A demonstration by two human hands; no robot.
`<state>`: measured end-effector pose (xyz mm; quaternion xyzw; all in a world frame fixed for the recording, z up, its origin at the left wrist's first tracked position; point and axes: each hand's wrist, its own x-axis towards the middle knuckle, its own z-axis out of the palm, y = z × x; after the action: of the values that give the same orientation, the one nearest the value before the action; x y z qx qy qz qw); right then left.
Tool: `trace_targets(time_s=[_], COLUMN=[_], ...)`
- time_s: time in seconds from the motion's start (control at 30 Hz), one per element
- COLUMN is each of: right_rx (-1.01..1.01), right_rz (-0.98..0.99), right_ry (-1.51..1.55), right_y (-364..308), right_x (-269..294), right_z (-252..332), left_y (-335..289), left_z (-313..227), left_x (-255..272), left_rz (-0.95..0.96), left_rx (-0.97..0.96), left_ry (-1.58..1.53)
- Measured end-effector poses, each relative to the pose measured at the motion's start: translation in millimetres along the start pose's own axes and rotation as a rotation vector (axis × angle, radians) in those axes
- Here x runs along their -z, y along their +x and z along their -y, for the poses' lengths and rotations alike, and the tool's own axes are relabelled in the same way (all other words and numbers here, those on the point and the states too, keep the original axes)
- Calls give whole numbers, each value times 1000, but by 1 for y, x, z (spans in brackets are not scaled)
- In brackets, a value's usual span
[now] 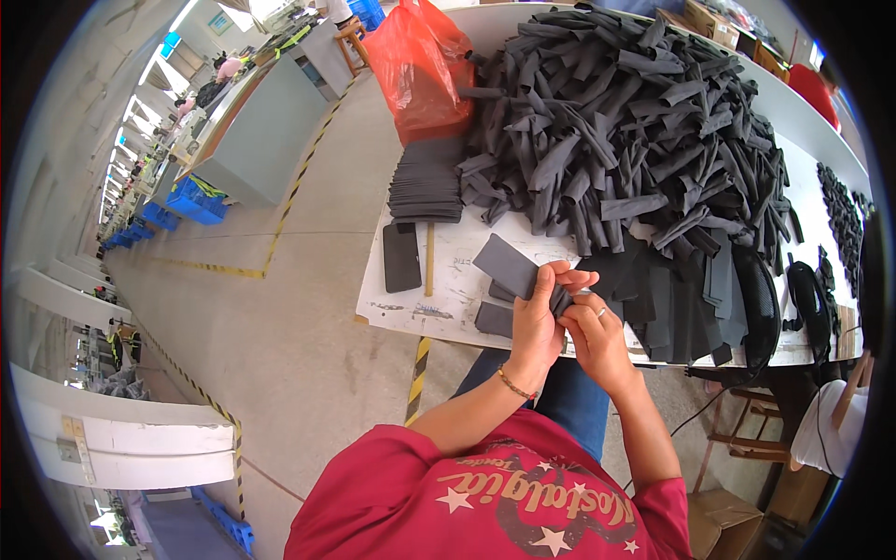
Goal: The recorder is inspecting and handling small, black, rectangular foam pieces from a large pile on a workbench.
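We hold one grey strip (505, 264) between both hands, off the table's near edge.
Our left hand (535, 329) pinches it, thumb against fingers, its free end pointing to ten o'clock; our right hand (598, 342) bunches narrow at its four o'clock end, though we cannot tell whether those fingertips grip. We judge it light, flexible, hardly fragile, best taken by its edges, like pieces in the loose pile (621, 126) at one o'clock.
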<state>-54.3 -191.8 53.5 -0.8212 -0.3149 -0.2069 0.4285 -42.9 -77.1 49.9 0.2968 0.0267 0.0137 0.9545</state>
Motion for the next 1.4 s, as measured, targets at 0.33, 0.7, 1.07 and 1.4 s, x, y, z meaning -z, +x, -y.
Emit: trace_targets(time_s=[0.33,0.7,1.07,1.4], right_rx=[-1,-587,-670,-660], right_rz=[25,-414,-435,-490], right_ry=[21,596,621,697], right_y=[1,-3,15,-1], right_x=[-4,-44,-23,-15], right_z=[-6,7,18,10], left_y=[4,16,21,27], left_z=[1,-12,-32,-50], left_x=[10,18,5,39], left_rz=[14,-5,211,-2], left_rx=[24,-8,-16,-107], left_ry=[7,84,115,32])
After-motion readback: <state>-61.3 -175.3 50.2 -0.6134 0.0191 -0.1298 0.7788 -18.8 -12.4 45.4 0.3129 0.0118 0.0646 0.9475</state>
